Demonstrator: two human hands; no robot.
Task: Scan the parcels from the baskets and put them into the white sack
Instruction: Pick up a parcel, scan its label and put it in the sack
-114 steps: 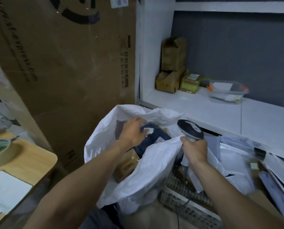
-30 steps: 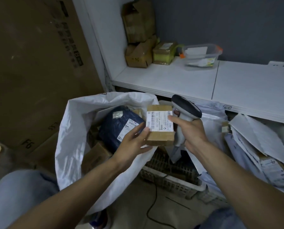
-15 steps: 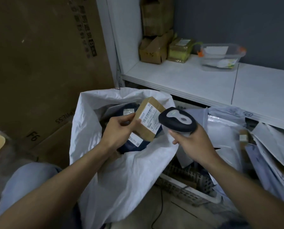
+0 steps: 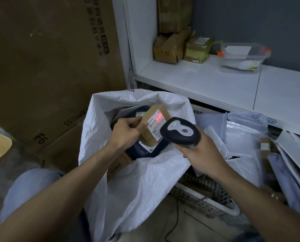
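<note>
**Red beam on the label, parcel poised over the sack**

- Left hand (image 4: pixel 126 131) grips a small cardboard parcel (image 4: pixel 151 137) by its left edge, fingers curled round the side. That hold leaves the white label (image 4: pixel 155 125) uncovered, and the label is tilted toward the scanner.
- Right hand (image 4: pixel 203 152) is closed round the handle of the scanner (image 4: pixel 180 132). The head points left and far at the parcel from just beside it. A red scan line (image 4: pixel 158 117) falls across the upper part of the label, so I judge a read is in progress.
- The parcel is held above the open mouth of the white sack (image 4: pixel 137 186), not in it. Scanning here likely means a short drop once the read is done.
- Inside the sack lies a dark blue parcel (image 4: pixel 145 152) with its own label. More cardboard is partly visible beneath it on the near side.
- The sack's near-right wall slumps against the basket (image 4: pixel 206 205), which sits low at right and near. Pale mailers (image 4: pixel 241 137) are heaped right of the sack under the white shelf (image 4: pixel 215 81). Whether they rest in a basket I cannot tell.
- Next, by my reading, the parcel is released into the sack and the left hand reaches right for another.
- Risk: the beam sits high on the label and may miss the barcode.
</note>
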